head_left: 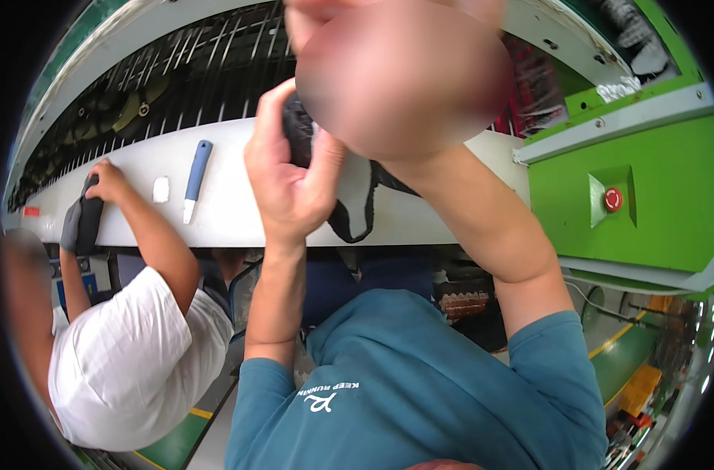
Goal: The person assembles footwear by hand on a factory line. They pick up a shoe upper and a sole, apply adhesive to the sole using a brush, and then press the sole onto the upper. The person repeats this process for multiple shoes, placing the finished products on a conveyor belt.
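In the head view, right of the blue-handled knife on the bench, the left hand has its grip clamped on a black item, and farther from that knife the right hand is blurred, grip impossible to tell.

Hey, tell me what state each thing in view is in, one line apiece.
Left hand: closed on a black piece.
Black strap: looped.
Right hand: blurred, grip unclear.
Knife: lying flat, blade end toward the person.
White scrap: lying on the table.
Red button: pressed or not, unclear.
Co-worker's hand: on a dark piece.
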Available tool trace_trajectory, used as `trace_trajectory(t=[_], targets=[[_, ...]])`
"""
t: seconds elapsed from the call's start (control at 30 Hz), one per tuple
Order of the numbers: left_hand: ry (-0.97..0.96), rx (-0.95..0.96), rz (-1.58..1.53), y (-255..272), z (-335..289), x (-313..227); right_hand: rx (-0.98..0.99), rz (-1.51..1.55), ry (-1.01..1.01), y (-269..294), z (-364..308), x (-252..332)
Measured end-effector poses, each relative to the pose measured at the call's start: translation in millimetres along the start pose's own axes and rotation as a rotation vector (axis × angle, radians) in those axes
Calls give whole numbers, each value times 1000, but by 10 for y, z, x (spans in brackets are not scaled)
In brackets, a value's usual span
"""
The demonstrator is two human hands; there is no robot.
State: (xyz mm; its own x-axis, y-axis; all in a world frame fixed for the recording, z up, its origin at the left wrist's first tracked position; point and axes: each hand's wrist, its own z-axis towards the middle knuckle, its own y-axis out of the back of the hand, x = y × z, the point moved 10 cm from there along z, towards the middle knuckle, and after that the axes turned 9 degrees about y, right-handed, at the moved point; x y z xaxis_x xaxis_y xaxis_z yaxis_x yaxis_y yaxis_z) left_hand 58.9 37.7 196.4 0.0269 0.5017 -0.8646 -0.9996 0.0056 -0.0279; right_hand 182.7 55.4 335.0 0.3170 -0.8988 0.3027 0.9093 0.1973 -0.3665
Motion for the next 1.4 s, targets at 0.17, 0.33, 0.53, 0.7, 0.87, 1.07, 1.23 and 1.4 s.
trace_trajectory(t=[0.17, 0.33, 0.53, 0.7, 0.87, 1.07, 1.23, 1.4], targets=[[35, 65, 58, -36, 97, 64, 87, -9, -40, -58, 52, -37], [12, 67, 28, -128, 96, 32, 121, 56, -127, 45, -83, -62], [8, 102, 58, -255, -63, -168, -66, 38, -327, 369, -102, 183], [-13, 141, 73, -344, -197, -329, -62, 167, -305, 505, -93, 419], [-64, 134, 57, -307, -258, -464, -11, 257, -225, 406, -30, 682], [-37, 130, 60, -301, -275, -468, 41, 219, -183, 330, -119, 579], [-65, 123, 64, -279, -269, -421, -186, 187, -351, 228, -130, 588], [-64, 100, 77, -226, -280, -391, -235, 127, -401, 205, -182, 475]])
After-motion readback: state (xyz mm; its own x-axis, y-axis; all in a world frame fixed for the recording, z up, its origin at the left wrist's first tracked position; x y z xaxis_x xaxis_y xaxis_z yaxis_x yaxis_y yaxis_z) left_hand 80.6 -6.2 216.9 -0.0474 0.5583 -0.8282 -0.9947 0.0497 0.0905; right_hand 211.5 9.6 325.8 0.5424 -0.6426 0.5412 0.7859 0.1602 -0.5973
